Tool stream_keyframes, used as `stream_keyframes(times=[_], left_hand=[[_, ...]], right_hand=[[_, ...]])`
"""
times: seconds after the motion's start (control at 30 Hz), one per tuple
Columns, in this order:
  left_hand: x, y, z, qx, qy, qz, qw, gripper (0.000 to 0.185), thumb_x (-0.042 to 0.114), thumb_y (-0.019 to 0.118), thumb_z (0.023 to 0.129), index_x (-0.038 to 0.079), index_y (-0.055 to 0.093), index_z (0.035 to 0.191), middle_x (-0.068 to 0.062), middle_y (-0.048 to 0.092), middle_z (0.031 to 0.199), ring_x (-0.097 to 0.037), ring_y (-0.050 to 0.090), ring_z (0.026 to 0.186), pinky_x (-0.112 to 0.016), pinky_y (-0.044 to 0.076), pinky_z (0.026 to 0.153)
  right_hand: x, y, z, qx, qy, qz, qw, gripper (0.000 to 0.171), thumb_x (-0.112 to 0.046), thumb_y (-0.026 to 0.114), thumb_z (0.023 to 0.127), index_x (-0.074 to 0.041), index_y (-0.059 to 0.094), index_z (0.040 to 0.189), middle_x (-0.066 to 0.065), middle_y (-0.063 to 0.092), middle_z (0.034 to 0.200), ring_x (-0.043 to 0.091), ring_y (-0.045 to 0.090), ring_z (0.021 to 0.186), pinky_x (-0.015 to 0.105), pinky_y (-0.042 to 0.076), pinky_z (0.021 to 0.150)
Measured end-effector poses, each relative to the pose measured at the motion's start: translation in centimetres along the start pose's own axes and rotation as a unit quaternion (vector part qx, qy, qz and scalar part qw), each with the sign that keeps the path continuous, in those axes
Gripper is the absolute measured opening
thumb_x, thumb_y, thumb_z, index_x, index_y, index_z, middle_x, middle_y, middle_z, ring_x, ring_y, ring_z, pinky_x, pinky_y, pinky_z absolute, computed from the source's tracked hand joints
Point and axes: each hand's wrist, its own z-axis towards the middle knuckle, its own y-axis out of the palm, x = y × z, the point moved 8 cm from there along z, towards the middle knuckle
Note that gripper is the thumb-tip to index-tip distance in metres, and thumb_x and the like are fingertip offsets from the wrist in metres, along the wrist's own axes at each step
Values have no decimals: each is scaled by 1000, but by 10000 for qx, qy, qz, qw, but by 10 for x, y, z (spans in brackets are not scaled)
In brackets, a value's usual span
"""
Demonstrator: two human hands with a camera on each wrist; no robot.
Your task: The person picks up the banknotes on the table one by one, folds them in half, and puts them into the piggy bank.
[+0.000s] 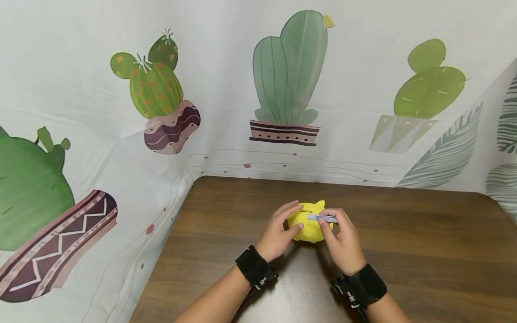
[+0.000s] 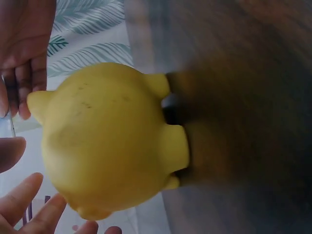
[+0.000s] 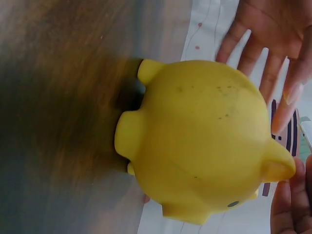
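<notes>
A yellow piggy bank (image 1: 310, 234) stands upright on the table, its snout toward the right and a dark slot in its back. My left hand (image 1: 278, 235) holds it round the rear, thumb on the near side and fingers on the far side. Over the bank's back, my right hand (image 1: 344, 244) pinches a thin pale strip, like a folded banknote (image 1: 313, 217), between thumb and fingers. The strip points left and lies just on the near side of the slot in the head view. In the right wrist view, the ear (image 3: 279, 163) sits beside the right fingers.
The brown wooden table (image 1: 218, 215) spreads out around both hands. Behind it and at the left hangs a white cloth (image 1: 222, 89) printed with cacti and leaves. Each wrist wears a black band (image 1: 253, 267) with a small camera.
</notes>
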Motion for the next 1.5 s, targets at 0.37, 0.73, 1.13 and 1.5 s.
stream_keyframes(times=[0.37,0.73,1.13,1.5], left_hand=[[-16,1,6,-91,-257,-315,9991,48,15,65,98,18,55,145,4,46,157,-20,41,146,-47,38,118],[-15,-1,5,-83,-322,-343,9989,46,16,66,98,19,58,143,6,49,155,-19,46,142,-43,48,108],[-15,2,5,-115,-316,-444,9984,50,16,68,97,16,56,145,2,46,157,-18,47,141,-38,49,107],[-15,2,4,-83,-284,-311,9991,50,18,69,96,16,56,145,2,47,157,-20,49,139,-35,51,104]], right_hand=[[6,6,10,-132,68,-619,9980,14,-5,66,96,-6,62,110,4,63,105,9,59,97,8,45,85],[8,9,17,-287,111,-1206,9922,16,-11,66,97,-9,62,113,9,66,111,27,69,98,51,57,77],[5,15,25,-768,-129,-1637,9834,16,-12,67,97,-12,64,113,7,67,108,26,71,92,46,60,73],[-1,24,30,-1190,-291,-1853,9750,16,-9,67,97,-9,66,113,6,66,107,24,71,94,44,60,76]])
